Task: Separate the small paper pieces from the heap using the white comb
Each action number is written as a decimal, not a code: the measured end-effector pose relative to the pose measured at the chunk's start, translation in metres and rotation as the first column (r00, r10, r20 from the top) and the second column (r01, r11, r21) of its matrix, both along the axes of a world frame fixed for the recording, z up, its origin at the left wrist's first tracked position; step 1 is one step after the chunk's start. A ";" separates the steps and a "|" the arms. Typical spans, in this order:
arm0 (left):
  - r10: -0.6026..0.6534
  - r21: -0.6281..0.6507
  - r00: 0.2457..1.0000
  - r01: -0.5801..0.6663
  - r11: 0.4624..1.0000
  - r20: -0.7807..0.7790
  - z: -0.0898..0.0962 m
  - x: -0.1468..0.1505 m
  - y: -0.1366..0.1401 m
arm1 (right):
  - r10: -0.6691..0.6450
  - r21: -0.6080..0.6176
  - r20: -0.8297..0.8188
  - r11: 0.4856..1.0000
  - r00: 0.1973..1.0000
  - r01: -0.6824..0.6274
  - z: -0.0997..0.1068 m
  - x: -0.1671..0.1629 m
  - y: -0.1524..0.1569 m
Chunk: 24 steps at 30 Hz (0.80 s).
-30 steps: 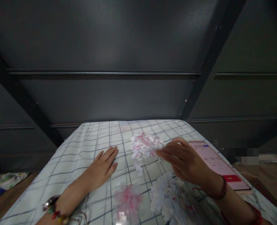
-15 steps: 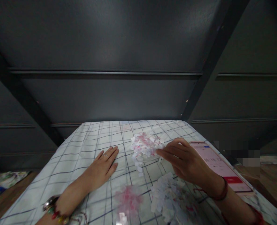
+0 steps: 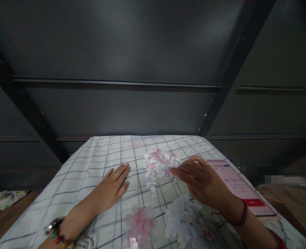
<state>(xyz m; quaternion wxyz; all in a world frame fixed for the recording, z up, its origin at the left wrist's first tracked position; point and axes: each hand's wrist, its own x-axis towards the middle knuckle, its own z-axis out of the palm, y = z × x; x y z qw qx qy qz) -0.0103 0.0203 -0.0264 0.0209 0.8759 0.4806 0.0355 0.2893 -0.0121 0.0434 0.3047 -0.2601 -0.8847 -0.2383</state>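
Scrap pile (image 3: 159, 161) of white and pink bits sits mid-worktop (image 3: 76, 181); right hand (image 3: 204, 183) is right at its edge, fingers bunched together, can't tell if they've pinched anything; left hand (image 3: 112, 188) lies flat, thumb apart from the fingers; pink clump (image 3: 141, 223) and another whitish pile (image 3: 180, 221) are nearer; phone (image 3: 242, 183) off right.

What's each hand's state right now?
Left hand: open, flat on the checked cloth.
Right hand: half-curled at the far paper pile; cannot tell if gripping.

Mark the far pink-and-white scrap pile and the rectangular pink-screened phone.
Far pink-and-white scrap pile (image 3: 159, 164), head view: its middle.
Rectangular pink-screened phone (image 3: 241, 187), head view: middle of its screen.
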 end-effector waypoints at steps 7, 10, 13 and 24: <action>-0.024 0.018 0.999 0.023 1.000 0.040 -0.003 -0.003 0.000 | -0.026 0.051 -0.020 0.998 0.999 0.027 0.001 -0.003 0.000; -0.018 0.024 0.999 0.017 1.000 0.043 -0.003 -0.003 0.000 | -0.053 0.064 -0.024 0.996 0.998 0.055 0.001 -0.003 0.001; -0.015 0.024 0.999 0.013 1.000 0.046 -0.002 -0.002 -0.001 | -0.079 0.068 -0.018 0.994 0.997 0.081 0.001 -0.003 0.001; -0.008 -0.007 1.000 0.008 1.000 0.015 0.003 -0.001 -0.002 | 0.011 -0.023 -0.022 1.000 1.000 -0.012 0.001 0.000 -0.001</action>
